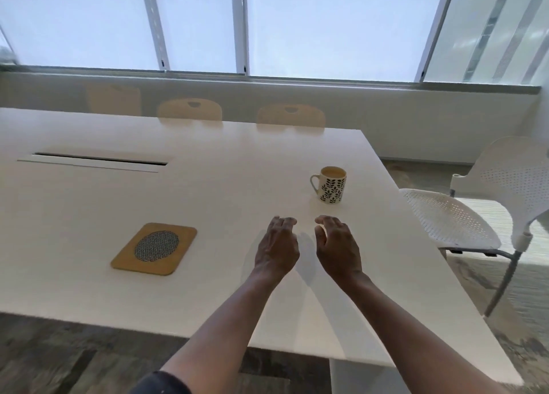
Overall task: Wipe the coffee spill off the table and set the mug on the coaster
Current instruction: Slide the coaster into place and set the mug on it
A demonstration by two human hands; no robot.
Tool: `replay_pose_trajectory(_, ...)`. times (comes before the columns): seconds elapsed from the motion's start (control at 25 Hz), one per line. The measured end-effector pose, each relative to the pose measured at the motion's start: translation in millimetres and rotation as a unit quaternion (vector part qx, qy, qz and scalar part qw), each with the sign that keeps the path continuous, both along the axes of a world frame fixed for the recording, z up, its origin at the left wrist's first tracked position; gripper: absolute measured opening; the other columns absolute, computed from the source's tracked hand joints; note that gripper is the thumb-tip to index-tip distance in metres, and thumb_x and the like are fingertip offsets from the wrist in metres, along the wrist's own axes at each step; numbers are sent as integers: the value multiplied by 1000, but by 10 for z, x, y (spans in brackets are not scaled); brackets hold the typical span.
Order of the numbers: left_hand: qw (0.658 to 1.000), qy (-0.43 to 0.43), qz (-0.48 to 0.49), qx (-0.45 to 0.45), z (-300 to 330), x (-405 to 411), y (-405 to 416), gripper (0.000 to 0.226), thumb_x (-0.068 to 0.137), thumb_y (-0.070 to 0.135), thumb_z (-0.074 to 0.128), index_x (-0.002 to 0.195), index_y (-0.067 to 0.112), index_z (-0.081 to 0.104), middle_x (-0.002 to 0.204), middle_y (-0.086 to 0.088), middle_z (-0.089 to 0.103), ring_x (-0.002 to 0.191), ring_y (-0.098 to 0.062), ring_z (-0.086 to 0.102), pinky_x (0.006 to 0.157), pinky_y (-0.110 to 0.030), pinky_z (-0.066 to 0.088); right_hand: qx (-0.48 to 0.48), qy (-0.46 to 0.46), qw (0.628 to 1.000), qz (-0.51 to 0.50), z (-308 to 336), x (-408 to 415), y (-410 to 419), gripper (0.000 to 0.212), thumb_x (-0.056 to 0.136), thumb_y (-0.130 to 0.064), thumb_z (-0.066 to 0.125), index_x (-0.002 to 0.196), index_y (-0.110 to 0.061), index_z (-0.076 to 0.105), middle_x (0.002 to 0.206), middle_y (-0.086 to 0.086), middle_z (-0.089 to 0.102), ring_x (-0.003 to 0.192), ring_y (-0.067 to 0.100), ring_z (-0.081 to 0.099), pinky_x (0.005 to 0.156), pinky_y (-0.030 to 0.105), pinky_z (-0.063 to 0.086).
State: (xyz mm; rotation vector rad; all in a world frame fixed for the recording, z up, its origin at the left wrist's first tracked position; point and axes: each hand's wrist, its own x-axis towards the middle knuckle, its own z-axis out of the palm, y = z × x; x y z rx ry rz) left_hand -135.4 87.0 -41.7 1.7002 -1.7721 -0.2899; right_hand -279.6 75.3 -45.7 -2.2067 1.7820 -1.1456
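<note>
A white mug (329, 185) with a dark leaf pattern stands upright on the white table (208, 191), filled with light brown coffee, handle to the left. A wooden coaster (154, 248) with a round mesh centre lies far to the left of it, nearer the front edge. My left hand (277, 246) and my right hand (337, 248) hover side by side over the table, a little in front of the mug, fingers loosely curled and holding nothing. I see no spill and no cloth on the table.
A white perforated chair (463, 218) stands at the table's right side. Wooden chair backs (190, 108) line the far edge under the windows. A long cable slot (98, 159) is set into the table at the far left.
</note>
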Motion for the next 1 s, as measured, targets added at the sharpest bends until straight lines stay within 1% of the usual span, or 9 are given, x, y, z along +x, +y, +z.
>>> replay_pose_trajectory(0.12,999,2,39,4,-39,438,73,39,93,12,48,132,17,54,131,-5,54,124,-23,53,95,-34,47,10,3,999,45,-14,456,-34,29,98,-23,46,122,-15,61,124,5,66,112,25,59,91,37,50)
replay_pose_trajectory(0.32,996,5,93,8,-128,1058,228,38,95,14,49,133,17,53,130,-6,54,122,-24,54,94,-35,47,30,7,993,113,-58,1147,-34,29,97,-23,47,123,-16,59,126,3,64,114,25,58,90,38,50)
replay_pose_trajectory(0.48,993,-20,114,2,-172,1483,329,39,95,11,49,134,13,52,136,-10,53,137,-24,41,106,-32,39,56,-6,984,171,-93,1611,-45,32,97,-23,50,127,-15,57,130,3,62,119,24,57,94,37,49)
replay_pose_trajectory(0.6,989,-37,143,-8,-202,1806,411,38,93,11,51,131,11,54,133,-11,55,135,-27,43,108,-35,37,94,-15,972,214,-128,1936,-35,38,95,-24,53,132,-14,53,134,5,59,123,24,56,99,34,45)
replay_pose_trajectory(0.64,987,-49,155,-9,-220,1917,436,37,93,12,51,130,11,55,133,-11,56,135,-28,43,110,-37,37,107,-10,969,224,-144,2037,-29,42,95,-26,54,134,-14,50,135,6,58,125,24,54,100,34,44)
replay_pose_trajectory(0.72,981,-78,177,8,-269,2117,476,39,94,17,50,133,11,54,142,-10,52,142,-30,34,117,-42,29,131,16,960,246,-187,2190,-20,52,93,-31,59,140,-15,44,137,9,57,128,27,51,102,36,42)
replay_pose_trajectory(0.8,973,-93,206,37,-317,2309,513,44,96,25,48,139,14,49,153,-8,40,147,-29,24,120,-45,19,151,46,951,267,-233,2303,-18,66,90,-38,64,145,-14,36,141,11,54,130,30,47,104,37,40)
replay_pose_trajectory(0.88,966,-94,233,61,-355,2489,548,50,95,33,48,143,18,45,160,-7,29,149,-30,18,120,-48,14,167,69,943,279,-269,2397,-21,82,85,-47,68,150,-16,28,148,11,47,135,30,42,107,39,36)
replay_pose_trajectory(1.0,956,-92,260,99,-398,2699,592,54,96,43,49,145,22,40,162,-9,21,149,-33,15,118,-53,12,181,106,936,282,-314,2505,-35,105,77,-60,70,156,-18,15,158,11,32,145,30,27,117,41,23)
